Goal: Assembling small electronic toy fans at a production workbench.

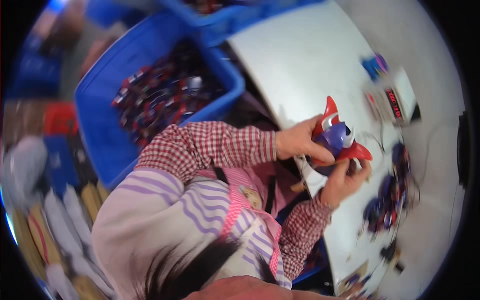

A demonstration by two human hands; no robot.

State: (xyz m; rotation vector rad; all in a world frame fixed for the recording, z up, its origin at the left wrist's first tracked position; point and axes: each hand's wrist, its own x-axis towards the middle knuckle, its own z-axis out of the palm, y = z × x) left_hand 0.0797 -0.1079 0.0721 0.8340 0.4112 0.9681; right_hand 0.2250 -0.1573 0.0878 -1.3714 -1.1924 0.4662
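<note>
Over the near edge of the white table, both hands hold a glossy purple and red plastic piece (pixel 334 136) with curved red points and white crescent details. It looks like a toy part; its exact kind I cannot make out. My left hand (pixel 300 140) grips it from the left, the thumb across its lower side and the fingers mostly hidden behind it. At the lower red point, my right hand (pixel 345 181) has its thumb and fingertips closed on the piece's edge. Both sleeves are red-and-white checked.
A large blue bin (pixel 92 100) holds many small dark, red and blue parts. On the white table (pixel 300 55) stand a white box with a red digital display (pixel 395 102) and a small blue-purple item (pixel 375 66). A heap of purple parts with wires (pixel 387 202) lies right.
</note>
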